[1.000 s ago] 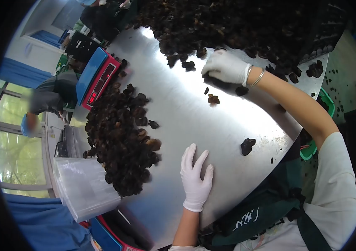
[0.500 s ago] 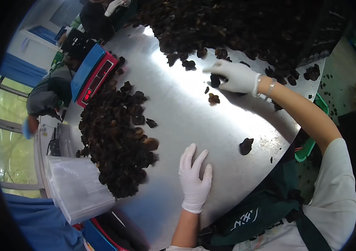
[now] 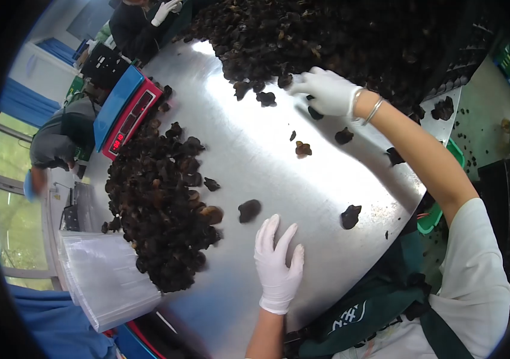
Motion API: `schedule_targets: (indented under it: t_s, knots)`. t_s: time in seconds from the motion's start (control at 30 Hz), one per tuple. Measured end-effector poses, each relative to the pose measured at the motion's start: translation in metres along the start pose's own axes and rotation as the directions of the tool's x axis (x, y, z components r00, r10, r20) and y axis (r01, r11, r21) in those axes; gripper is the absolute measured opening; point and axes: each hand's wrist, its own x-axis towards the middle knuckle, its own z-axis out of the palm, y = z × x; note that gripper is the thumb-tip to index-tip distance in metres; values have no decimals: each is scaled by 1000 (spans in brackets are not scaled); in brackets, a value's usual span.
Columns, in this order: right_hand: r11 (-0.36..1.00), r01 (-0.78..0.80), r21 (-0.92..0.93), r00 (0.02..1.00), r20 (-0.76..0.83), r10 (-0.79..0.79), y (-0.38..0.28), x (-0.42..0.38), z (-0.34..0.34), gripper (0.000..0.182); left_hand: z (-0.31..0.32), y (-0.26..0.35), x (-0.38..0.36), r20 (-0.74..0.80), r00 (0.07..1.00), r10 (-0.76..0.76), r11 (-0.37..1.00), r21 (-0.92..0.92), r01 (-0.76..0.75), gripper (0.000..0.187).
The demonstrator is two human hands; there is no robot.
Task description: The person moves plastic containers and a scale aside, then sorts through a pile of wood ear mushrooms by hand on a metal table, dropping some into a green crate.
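My left hand (image 3: 279, 266), in a white glove, is held over the metal table (image 3: 327, 257) with its fingers spread and nothing in them. Just beyond its fingertips is a blurred dark piece (image 3: 249, 210). My right hand (image 3: 331, 93), also gloved, reaches to the front edge of a large heap of dark, crinkled pieces (image 3: 267, 42) that look like wood ear mushrooms. Its fingers are stretched out towards a piece (image 3: 285, 81) at the heap's edge. Under the thumb side lies another dark piece (image 3: 315, 112). A second heap (image 3: 162, 203) spreads to the left.
A blue and red digital scale (image 3: 126, 110) stands behind the left heap. Clear plastic bags (image 3: 108, 272) are stacked at the left edge. Loose pieces, including a brownish one (image 3: 303, 149), dot the table. Two other people work at the far left; one has a gloved hand (image 3: 166, 11).
My right hand has moved up and slightly outward to the heap, its fingers opening. A blurred piece now appears near my left hand, and another shows below my right hand. My left hand stays nearly still.
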Motion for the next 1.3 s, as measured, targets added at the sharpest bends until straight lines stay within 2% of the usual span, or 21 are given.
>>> schedule_targets:
  t_s: [0.03, 0.1, 0.13, 0.2, 0.23, 0.27, 0.3, 0.4, 0.53, 0.57, 0.6, 0.63, 0.67, 0.73, 0.8, 0.87, 0.9, 1.0, 1.13, 1.2, 1.3]
  knots:
    - [991, -89, 102, 991, 105, 78, 18, -7, -4, 35, 1, 0, -1, 1, 1000, 0, 1000, 8, 0, 42]
    - [936, 60, 346, 972, -236, 24, 58, -26, 7, 18, -1, -2, 2, 7, 1000, 16, 1000, 19, -16, 42]
    - [802, -10, 597, 945, -257, 203, 59, -39, -3, 19, -1, -2, 2, 8, 1000, 18, 1000, 13, -18, 42]
    - [464, -184, 866, 886, -58, 459, 65, -63, -36, 23, -1, -2, 0, 10, 1000, 6, 1000, 9, -6, 43]
    - [203, -77, 976, 897, -21, 441, 90, -71, -25, 25, -1, -2, 0, 10, 1000, 3, 1000, 11, -3, 43]
    - [-77, 34, 996, 909, 1, 416, 98, -74, -25, 28, 0, -2, 1, 8, 1000, 6, 1000, 12, -6, 43]
    - [-302, 5, 953, 919, 114, 377, 103, -88, -27, 31, 0, -2, 2, 10, 1000, 9, 1000, 11, -9, 43]
    - [-640, -31, 768, 891, 312, 330, 91, -102, -32, 32, -1, -2, 2, 13, 1000, 13, 1000, 11, -13, 42]
    - [-442, -185, 878, 907, 326, 266, 90, -102, -32, 40, -1, -1, 2, 10, 1000, 2, 1000, 19, -2, 42]
    - [-95, -203, 975, 889, 224, 400, 84, -100, -27, 44, -1, -1, 2, 9, 1000, 2, 1000, 20, -2, 42]
    - [295, -221, 930, 928, 107, 357, 81, -98, -28, 43, -1, -1, 2, 11, 1000, 2, 1000, 25, -2, 42]
    - [681, -191, 707, 939, -71, 338, 76, -95, -14, 41, -2, -1, 2, 13, 1000, 3, 1000, 29, -3, 42]
    - [929, -158, 336, 945, -223, 241, 66, -93, -2, 39, -2, 0, 2, 14, 1000, 3, 999, 33, -3, 42]
    - [960, -248, 132, 963, -70, 259, 52, -92, 0, 36, -2, 0, 1, 17, 1000, 8, 1000, 30, -9, 42]
    - [926, -80, 369, 968, -194, 161, 56, -88, 12, 32, -2, 0, 2, 10, 1000, 17, 999, 36, -17, 42]
    - [422, -149, 894, 982, 84, 168, 39, -88, -3, 30, -3, 1, 2, 8, 1000, 24, 999, 48, -24, 43]
    - [60, -219, 974, 972, 213, 102, 28, -91, -9, 29, -3, 1, -1, 14, 1000, 19, 999, 50, -19, 43]
    - [-618, -276, 736, 960, 179, -215, -5, -100, -12, 27, -1, -2, 2, 4, 999, 34, 998, 54, -34, 42]
    - [-193, -220, 956, 975, 214, -52, -58, -81, -2, 40, 0, -2, 1, -5, 999, 46, 998, 51, -46, 43]
    - [71, -131, 989, 966, 144, -216, -87, -65, -5, 38, 0, -2, 0, 3, 999, 51, 997, 52, -51, 43]
    - [464, 249, 850, 961, -155, -231, -115, -53, -1, 38, -1, -4, -1, 14, 998, 66, 996, 57, -67, 44]
